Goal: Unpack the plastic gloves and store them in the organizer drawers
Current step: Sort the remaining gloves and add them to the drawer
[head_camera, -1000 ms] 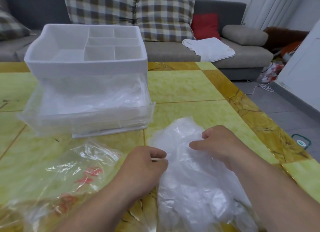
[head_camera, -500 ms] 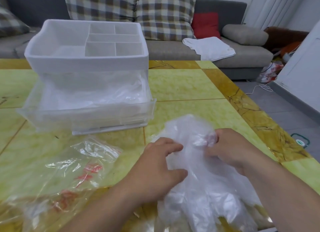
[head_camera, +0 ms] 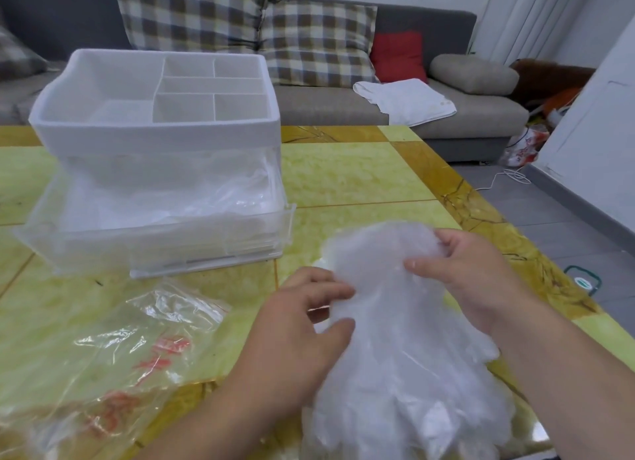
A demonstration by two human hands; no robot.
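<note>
Head view: left hand (head_camera: 302,322) and right hand (head_camera: 477,281) each pinched the plastic glove stack (head_camera: 395,356), gathering it; next, presumably, a joint lift into the organizer drawer (head_camera: 154,250), open at mid-left.

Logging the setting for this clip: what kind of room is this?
Probably a home living room: a grey sofa with plaid cushions and a red cushion sits behind the yellow-green table where the plastic gloves lie.

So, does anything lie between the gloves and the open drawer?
Nothing visible. The left hand and right hand hold the gloves; only table lies between them and the drawer. The bag lies off left.
</note>
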